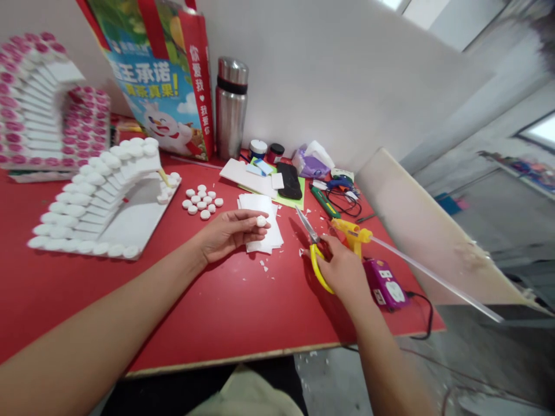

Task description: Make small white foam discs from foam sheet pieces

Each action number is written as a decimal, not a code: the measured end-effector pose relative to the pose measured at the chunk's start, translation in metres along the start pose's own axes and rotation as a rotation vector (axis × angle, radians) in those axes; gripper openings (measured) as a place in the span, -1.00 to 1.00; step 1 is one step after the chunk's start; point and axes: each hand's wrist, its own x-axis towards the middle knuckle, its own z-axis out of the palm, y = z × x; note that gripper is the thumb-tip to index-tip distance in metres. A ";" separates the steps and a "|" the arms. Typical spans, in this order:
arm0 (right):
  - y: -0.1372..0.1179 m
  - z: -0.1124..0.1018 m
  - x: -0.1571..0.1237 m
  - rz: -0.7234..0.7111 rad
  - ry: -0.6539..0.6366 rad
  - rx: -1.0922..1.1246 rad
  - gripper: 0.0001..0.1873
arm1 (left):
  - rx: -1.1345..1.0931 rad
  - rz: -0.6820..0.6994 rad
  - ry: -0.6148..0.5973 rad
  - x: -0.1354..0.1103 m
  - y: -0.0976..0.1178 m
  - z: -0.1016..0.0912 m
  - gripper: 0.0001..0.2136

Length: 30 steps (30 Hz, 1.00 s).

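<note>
Between the fingertips of my left hand [232, 234] is a small white disc [261, 221], held above a stack of white paper sheets [271, 236]. My right hand [340, 263] grips yellow-handled scissors [319, 263], their blades pointing away from me and to the left. Whether the blades are fully closed is hard to make out. Several more white discs [202, 202] lie in a cluster left of the paper. Farther left rests a white curved model [132, 214] with rows of discs along its arch and front edge. Small white scraps [264, 266] are scattered on the red table.
A yellow glue gun [353, 232] with a long clear stick and a purple box [385, 283] with a cord sit at right. Behind are a black phone [289, 180], a green tool [324, 201], a steel flask [232, 110], a printed bag [162, 86] and a pink-white model [43, 110].
</note>
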 end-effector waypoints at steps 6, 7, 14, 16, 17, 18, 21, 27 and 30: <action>0.009 -0.008 0.006 0.017 -0.118 -0.141 -0.51 | 0.003 0.047 0.012 0.001 0.000 -0.001 -0.75; 0.005 -0.011 0.007 0.021 -0.144 -0.169 -0.51 | 0.014 0.068 0.023 0.001 0.000 0.000 -0.72; -0.027 -0.033 0.024 0.046 -0.373 -0.374 -0.60 | 0.225 0.301 0.139 0.006 -0.002 -0.005 -0.66; -0.031 -0.035 0.027 0.016 -0.401 -0.423 -0.65 | 0.314 0.376 0.149 0.007 -0.002 -0.008 -0.68; -0.031 -0.035 0.029 0.000 -0.410 -0.442 -0.67 | 0.370 0.417 0.153 0.008 -0.002 -0.009 -0.69; -0.032 -0.035 0.029 -0.011 -0.418 -0.455 -0.68 | 0.440 0.460 0.158 0.008 -0.002 -0.011 -0.71; -0.034 -0.035 0.031 -0.021 -0.413 -0.484 -0.70 | 0.710 0.609 0.173 0.010 -0.002 -0.015 -0.77; -0.066 -0.034 0.041 -0.141 -0.236 -0.224 -0.69 | 1.072 0.799 0.225 0.011 -0.006 -0.022 -0.59; -0.092 -0.020 0.054 -0.219 -0.244 0.235 -0.71 | 1.136 0.847 0.223 0.011 -0.007 -0.023 -0.55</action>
